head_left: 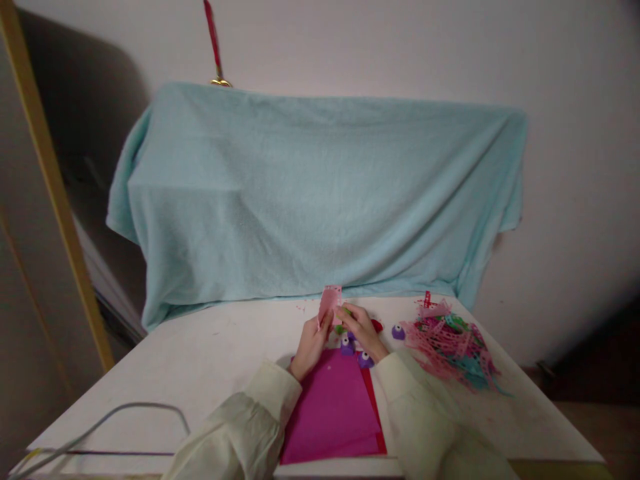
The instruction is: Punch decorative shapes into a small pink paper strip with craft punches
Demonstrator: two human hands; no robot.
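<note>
Our left hand [311, 343] pinches pink paper strip [329, 303] | our right hand [361, 328] pinches its lower edge | magenta sheet [334, 410] beneath on table [210, 353] | paper scraps [453, 343] right

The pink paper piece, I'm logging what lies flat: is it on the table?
No, the pink paper piece is held up between both hands above the table.

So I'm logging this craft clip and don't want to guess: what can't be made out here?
Head view only:
- What stands under the blue towel: fully draped.
- What the right hand grips: a green bit, covered by fingers.
- The pink paper pattern: too small.
- The purple punches: partly hidden by hands.
- The scrap pile: blurred tangle.
</note>
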